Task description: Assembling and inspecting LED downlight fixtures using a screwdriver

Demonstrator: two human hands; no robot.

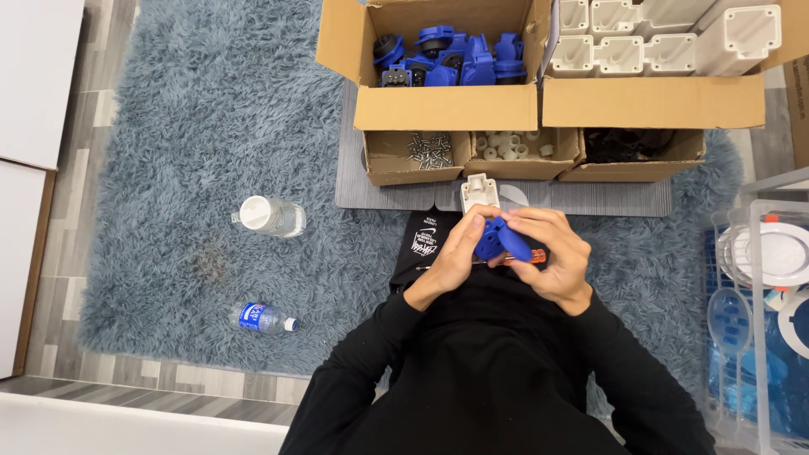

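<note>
- We held a blue plastic socket part (499, 239) between both hands, raised just above our lap and close to the body, probably so we could look down on it.
- Our left hand (459, 253) was clenched around the part's left side, fingers curled over its top to steady it.
- Our right hand (549, 254) grasped the right side of the same part; an orange-handled tool (533, 256), likely a screwdriver, lay under those fingers, though we could not tell whether they gripped it.
- A white plastic housing (479, 190) lay just beyond our hands, on the grey mat (371, 195), within easy reach.
- Open cardboard boxes stood beyond it: one with more blue socket parts (447, 61), one with white housings (657, 42), and low trays of screws (428, 150), small white rings (506, 145) and black pieces (628, 143), seemingly sorted by kind.
- A lying water bottle (263, 318) and a white-lidded jar (270, 216) sat well apart to the left on the shaggy blue-grey rug (194, 126).
</note>
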